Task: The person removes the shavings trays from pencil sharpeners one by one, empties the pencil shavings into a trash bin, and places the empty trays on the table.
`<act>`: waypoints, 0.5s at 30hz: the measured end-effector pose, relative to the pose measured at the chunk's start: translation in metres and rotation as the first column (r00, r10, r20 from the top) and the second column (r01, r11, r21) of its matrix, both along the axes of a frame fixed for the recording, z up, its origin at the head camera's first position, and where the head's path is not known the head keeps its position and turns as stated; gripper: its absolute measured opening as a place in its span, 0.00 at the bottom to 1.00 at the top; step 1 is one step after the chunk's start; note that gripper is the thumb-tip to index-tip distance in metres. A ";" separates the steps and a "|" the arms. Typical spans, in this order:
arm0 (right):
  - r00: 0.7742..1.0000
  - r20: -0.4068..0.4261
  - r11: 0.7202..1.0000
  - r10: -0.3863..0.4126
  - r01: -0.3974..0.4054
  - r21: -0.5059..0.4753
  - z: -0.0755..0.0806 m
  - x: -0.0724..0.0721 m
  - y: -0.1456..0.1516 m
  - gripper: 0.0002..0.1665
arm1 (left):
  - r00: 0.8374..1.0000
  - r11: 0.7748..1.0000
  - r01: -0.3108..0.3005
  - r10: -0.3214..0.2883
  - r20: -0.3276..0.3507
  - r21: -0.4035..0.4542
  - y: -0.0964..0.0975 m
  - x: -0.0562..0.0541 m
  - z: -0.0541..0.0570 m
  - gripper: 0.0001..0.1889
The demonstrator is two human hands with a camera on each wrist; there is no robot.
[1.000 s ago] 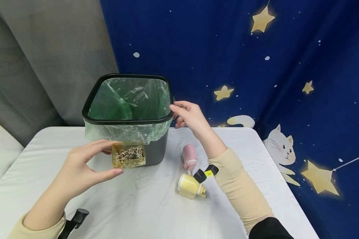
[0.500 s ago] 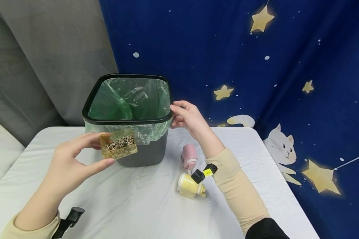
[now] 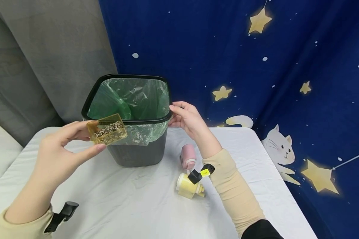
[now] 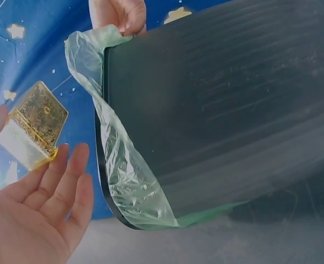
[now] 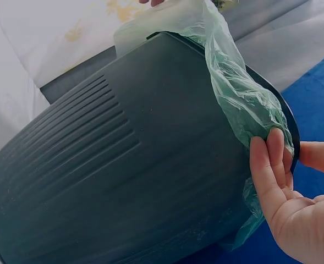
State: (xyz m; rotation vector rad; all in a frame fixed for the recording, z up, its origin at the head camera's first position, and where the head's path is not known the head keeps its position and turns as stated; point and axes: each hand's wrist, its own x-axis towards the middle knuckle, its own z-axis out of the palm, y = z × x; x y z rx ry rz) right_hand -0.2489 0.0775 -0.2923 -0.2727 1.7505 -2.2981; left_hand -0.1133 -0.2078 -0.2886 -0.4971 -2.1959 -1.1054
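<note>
Between thumb and fingers, my left hand pinches a small clear yellowish box with dark and pale speckled bits inside. The box is tilted and held up by the front left rim of a dark grey trash bin. A thin green bag lines the bin and folds over its black rim. At the bin's right side, my right hand grips the rim, thumb on one side and fingers against the bag's overhang, as the right wrist view shows. The bin's floor is out of sight.
A pink bottle and a yellow bottle lie on the white-covered table, right of the bin. Behind the table hang a grey curtain and a blue starry curtain.
My left hand has moved left and up with the box, which has gone from nearly level to tilted. The right hand stays at the bin's rim.
</note>
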 end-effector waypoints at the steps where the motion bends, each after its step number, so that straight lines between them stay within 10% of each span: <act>1: 1.000 0.003 1.000 -0.001 0.001 -0.002 0.000 0.000 0.000 0.19 | 1.000 1.000 0.001 -0.001 0.000 0.011 -0.001 -0.001 0.001 0.30; 15: 1.000 0.016 1.000 -0.011 0.011 -0.005 -0.001 -0.002 -0.001 0.20 | 0.993 0.990 -0.090 0.081 0.089 0.110 -0.006 -0.019 0.019 0.23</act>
